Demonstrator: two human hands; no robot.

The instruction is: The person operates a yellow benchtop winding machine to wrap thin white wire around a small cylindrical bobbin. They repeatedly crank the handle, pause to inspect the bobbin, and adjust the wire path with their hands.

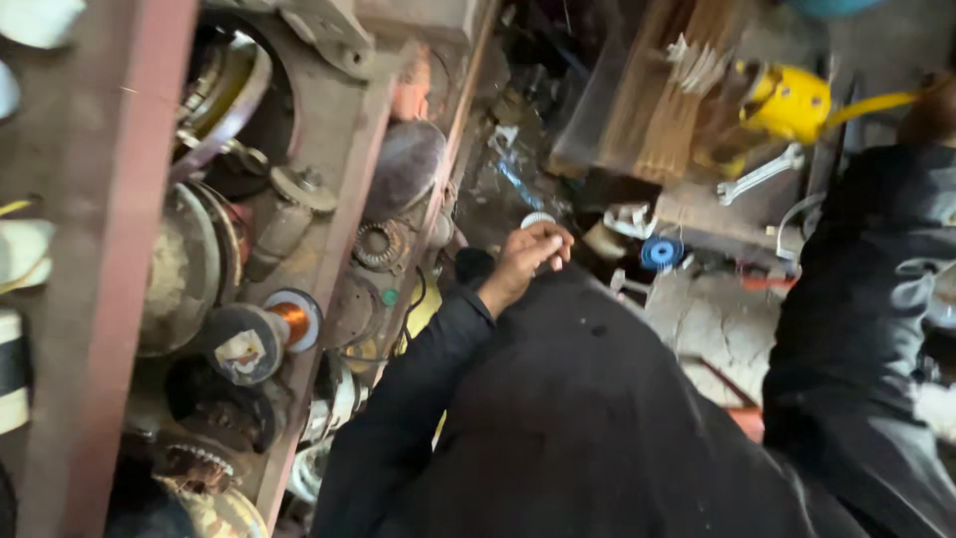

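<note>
Left hand [528, 257], fingers curled, pinches a small white round spool [538, 218] beside cluttered metal shelves [329, 229]; right hand unseen; grip looks best kept firm.

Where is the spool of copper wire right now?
In the head view the spool of copper wire lies at lower left, on the rusty metal shelf among motor parts, left of the person's dark sleeve and below the small gear ring.

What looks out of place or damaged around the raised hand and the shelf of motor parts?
The concrete floor is cracked, with loose parts scattered over it: a blue spool and a wrench lie among the debris. A copper wire spool pokes over the rusty shelf edge. The left hand is curled; what it grips is unclear.
</note>
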